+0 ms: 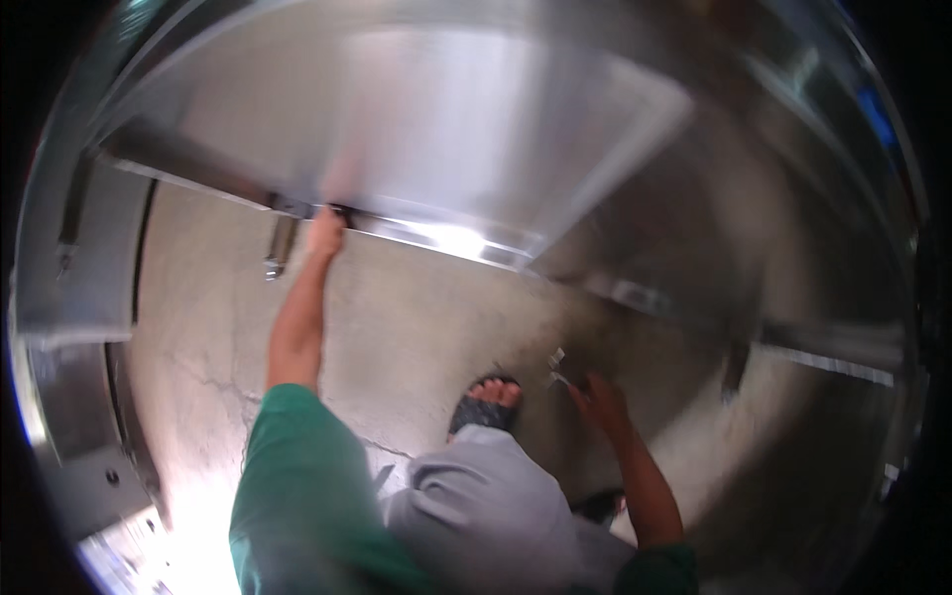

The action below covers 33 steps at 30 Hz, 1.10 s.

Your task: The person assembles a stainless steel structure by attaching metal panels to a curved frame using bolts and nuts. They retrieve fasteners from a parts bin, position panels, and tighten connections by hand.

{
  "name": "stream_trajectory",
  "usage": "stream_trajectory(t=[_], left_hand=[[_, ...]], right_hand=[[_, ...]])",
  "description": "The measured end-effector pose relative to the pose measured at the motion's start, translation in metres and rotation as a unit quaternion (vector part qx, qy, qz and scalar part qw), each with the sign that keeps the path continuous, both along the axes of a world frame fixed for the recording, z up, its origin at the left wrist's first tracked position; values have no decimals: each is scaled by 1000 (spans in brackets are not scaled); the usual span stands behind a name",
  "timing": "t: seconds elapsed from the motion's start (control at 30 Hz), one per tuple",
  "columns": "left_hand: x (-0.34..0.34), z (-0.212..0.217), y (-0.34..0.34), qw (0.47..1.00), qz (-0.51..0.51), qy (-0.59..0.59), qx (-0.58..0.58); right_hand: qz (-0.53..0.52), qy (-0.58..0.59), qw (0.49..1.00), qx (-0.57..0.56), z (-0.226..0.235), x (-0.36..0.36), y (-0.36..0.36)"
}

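My left hand (325, 233) reaches forward and is closed at the front edge of a shiny stainless steel panel (446, 139). A small dark patch shows beside its fingers; what it is cannot be made out. The panel mirrors the hand and is smeared by motion. My right hand (600, 405) hangs low over the floor at the right, with its fingers closed on a small shiny metal tool (558, 372). That tool is too blurred to name its kind, and its ends point forward and left, apart from the steel unit.
Below the steel unit stand metal legs, one leg (278, 248) by my left hand and another leg (735, 372) at the right. More steel equipment (74, 397) lines the left side. The concrete floor (397, 317) is cracked. My sandalled foot (486, 405) stands between my arms.
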<state>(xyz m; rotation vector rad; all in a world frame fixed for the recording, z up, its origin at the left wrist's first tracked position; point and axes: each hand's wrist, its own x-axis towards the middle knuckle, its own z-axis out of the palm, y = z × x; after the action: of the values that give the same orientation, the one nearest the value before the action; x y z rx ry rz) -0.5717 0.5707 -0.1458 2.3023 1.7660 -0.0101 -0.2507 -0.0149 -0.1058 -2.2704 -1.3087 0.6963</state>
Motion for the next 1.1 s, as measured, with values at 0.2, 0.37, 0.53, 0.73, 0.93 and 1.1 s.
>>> stream_trajectory(t=[0.2, 0.37, 0.53, 0.73, 0.93, 1.1], left_hand=[[4, 19, -7, 996, -32, -22, 80], [14, 23, -44, 964, 90, -213, 131], [25, 35, -161, 637, 166, -645, -389], [103, 46, -310, 362, 381, -592, -611], [158, 36, -374, 352, 340, -544, -681], [178, 43, -400, 384, 272, -520, -712]], right_hand=[[19, -1, 999, -36, 7, 1, -3], [-3, -52, 997, 63, 13, 0, 15], [41, -64, 992, 105, -10, -11, 44], [150, -54, 987, -17, -39, -11, 63], [-53, 131, 987, 80, 16, 4, 54], [30, 174, 967, 184, 68, -13, 58]])
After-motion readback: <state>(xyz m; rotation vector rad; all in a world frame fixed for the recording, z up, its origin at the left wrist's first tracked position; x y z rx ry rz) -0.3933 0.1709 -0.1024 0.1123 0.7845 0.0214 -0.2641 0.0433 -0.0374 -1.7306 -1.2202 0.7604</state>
